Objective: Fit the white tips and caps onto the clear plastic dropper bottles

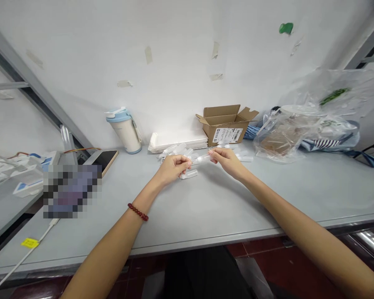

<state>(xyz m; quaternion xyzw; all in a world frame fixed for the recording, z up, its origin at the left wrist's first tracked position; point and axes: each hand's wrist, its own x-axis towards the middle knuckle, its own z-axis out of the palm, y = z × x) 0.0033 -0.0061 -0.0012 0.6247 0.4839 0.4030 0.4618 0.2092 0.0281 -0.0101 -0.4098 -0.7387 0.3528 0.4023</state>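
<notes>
Between my two hands, just above the grey table [212, 207], is a small clear plastic bottle [203, 158] with a narrow whitish end. My right hand [227, 161] pinches its right end between thumb and fingertips. The fingers of my left hand [174, 168] are closed at the narrow left end; what exactly lies between those fingertips is too small to make out. A loose clear bottle [190, 174] lies just below, near my left fingers. Behind my hands a pile of similar bottles [176, 150] is partly hidden, and another bottle [246, 159] rests beyond my right hand.
At the wall stand a tumbler [124, 132], a stack of white flat pieces [177, 142] and an open cardboard box [224, 133]. Plastic bags [280, 137] crowd the right. A phone [107, 160], a cable [45, 234] and white power strips [31, 182] occupy the left.
</notes>
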